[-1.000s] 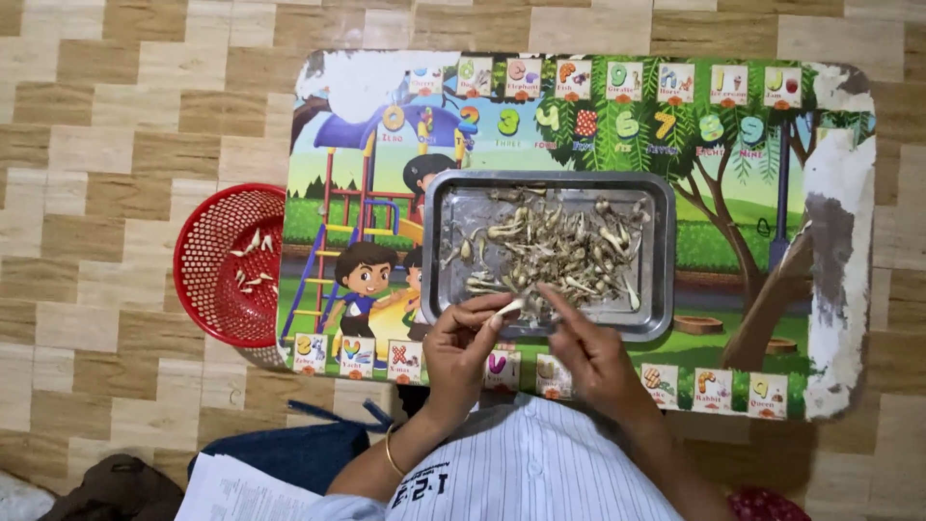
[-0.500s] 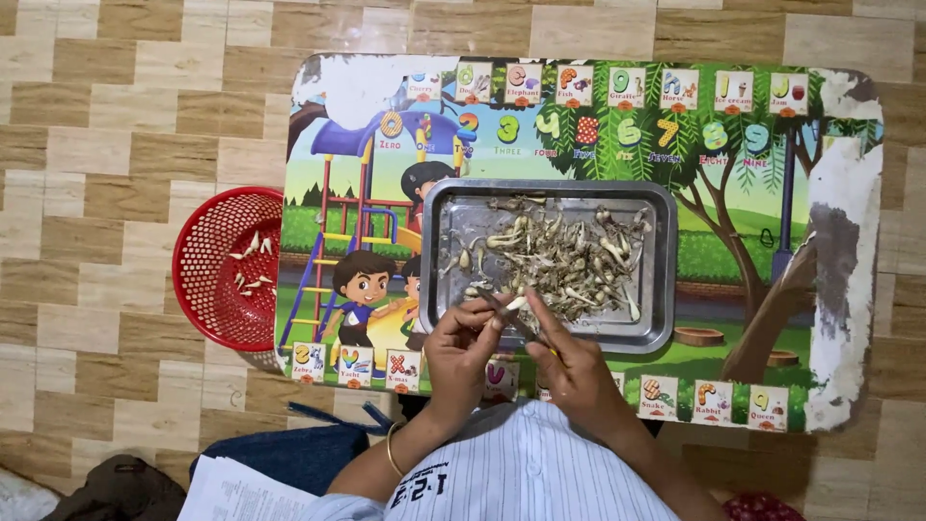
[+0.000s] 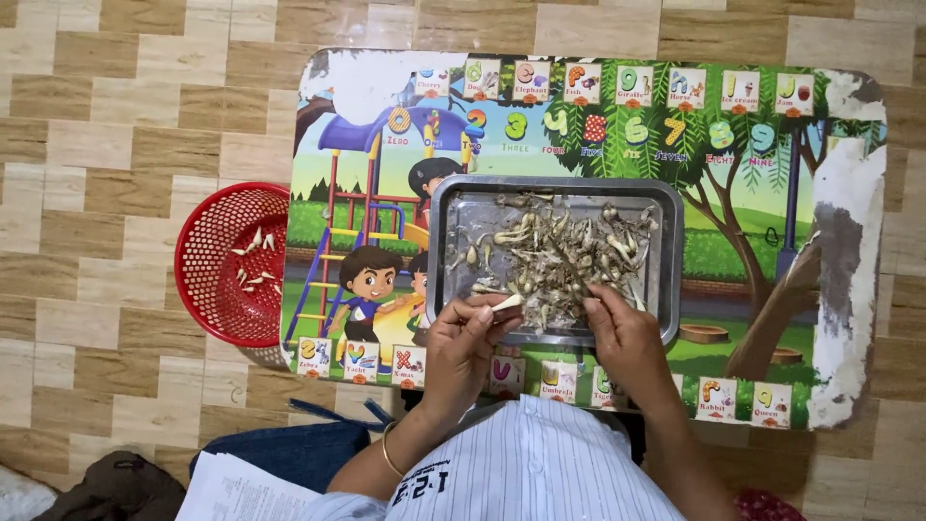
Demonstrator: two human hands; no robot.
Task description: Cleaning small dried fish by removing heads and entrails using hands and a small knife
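Low printed table [image 3: 849, 241]: metal tray [image 3: 666, 260]; left hand [image 3: 463, 342] pinches pale clove [image 3: 505, 303], right hand [image 3: 627, 333] fingers curled in pile.

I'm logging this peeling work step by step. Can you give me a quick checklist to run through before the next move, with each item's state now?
1. Left hand grips a pale peeled piece: ok.
2. Right hand rests at the pile in the metal tray: ok.
3. Tray lies flat on the picture table: ok.
4. Red basket within reach beside the table, holding a few pale pieces: ok.
5. Piece fully peeled: cannot tell.
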